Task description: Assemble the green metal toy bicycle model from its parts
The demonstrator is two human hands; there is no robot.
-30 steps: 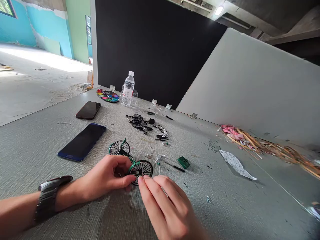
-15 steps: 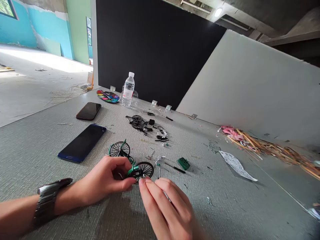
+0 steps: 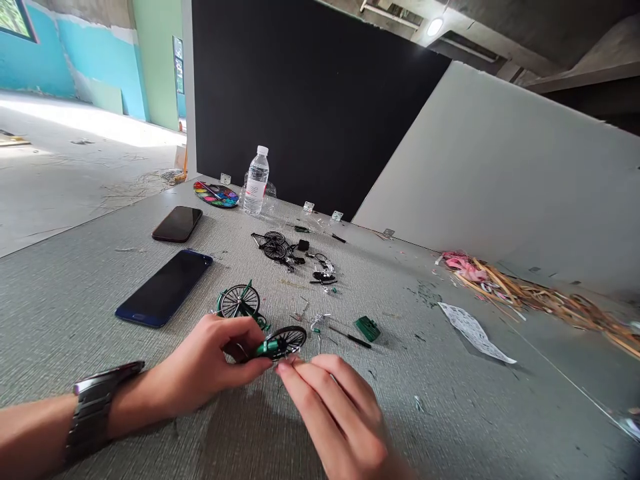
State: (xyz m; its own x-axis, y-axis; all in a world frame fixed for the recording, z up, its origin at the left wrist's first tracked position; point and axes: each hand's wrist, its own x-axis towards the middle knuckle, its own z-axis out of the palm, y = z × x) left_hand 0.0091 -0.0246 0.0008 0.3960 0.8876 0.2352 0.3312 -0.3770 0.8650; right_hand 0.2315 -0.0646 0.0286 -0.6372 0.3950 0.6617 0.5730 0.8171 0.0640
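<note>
A small green model bicycle with black spoked wheels lies before me on the grey table. My left hand, with a dark watch on the wrist, pinches the green frame close to the nearer wheel. Fingertips of my right hand are pressed together right at that wheel's near side. A tiny silvery bit shows at those fingertips, too small to name. Just beyond lie small silver parts, a thin screwdriver with a black handle and a green basket-like piece.
A black model bicycle lies farther back among loose parts. Two phones rest at the left. Behind stand a water bottle and a paint palette. At the right are a printed sheet and a heap of wooden strips.
The nearer wheel and the green frame part in my left hand have tilted, so the wheel looks flatter. My right fingertips have shifted slightly left and stay at the wheel.
</note>
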